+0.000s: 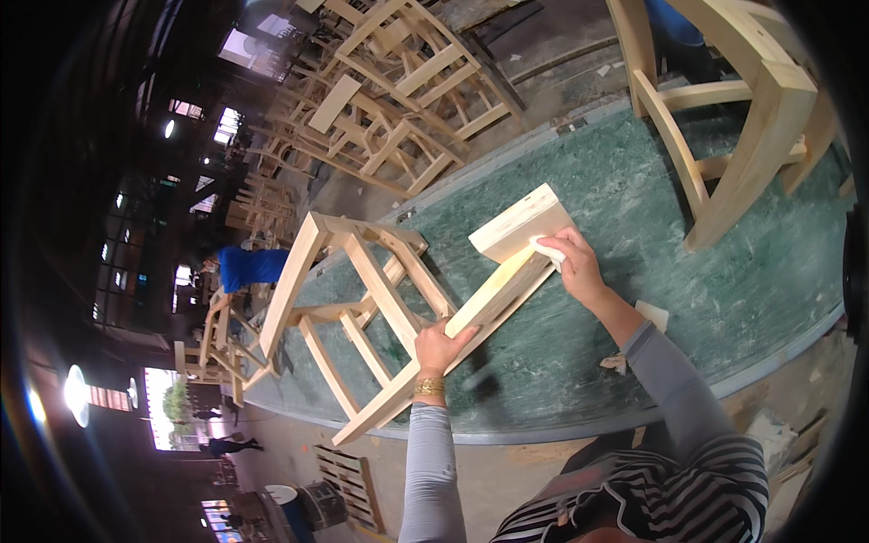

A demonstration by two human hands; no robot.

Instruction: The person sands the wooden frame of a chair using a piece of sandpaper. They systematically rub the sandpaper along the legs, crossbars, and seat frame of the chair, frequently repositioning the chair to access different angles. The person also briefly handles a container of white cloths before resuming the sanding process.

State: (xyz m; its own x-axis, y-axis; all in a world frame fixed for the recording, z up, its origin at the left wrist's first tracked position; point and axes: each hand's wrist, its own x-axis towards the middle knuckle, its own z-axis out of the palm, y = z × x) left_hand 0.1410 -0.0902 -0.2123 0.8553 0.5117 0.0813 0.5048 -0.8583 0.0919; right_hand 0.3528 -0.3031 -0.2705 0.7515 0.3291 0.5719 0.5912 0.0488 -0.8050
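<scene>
Striped shirt fabric [634, 489] and a grey sleeve [430, 471] lie nearest the viewer, toward five and six o'clock. Beyond them, a pale wooden chair frame [291, 282] rests tilted on a green worktop [606, 163], left of centre; its long rail [493, 291] slants from half past seven to half past one. The left hand [441, 348] has its grip wrapped around the middle of this rail. The right hand [577, 267], nearer the rail's upper end, has its grip pinching a white pad [543, 244], which appears to touch the wood there. At ten o'clock from that hand, a flat board [529, 226] sits across the rail's end. Further out, a second wooden frame [760, 136] stands at two o'clock, piled frames [430, 70] at twelve, and a co-worker in blue [249, 265] at nine.
</scene>
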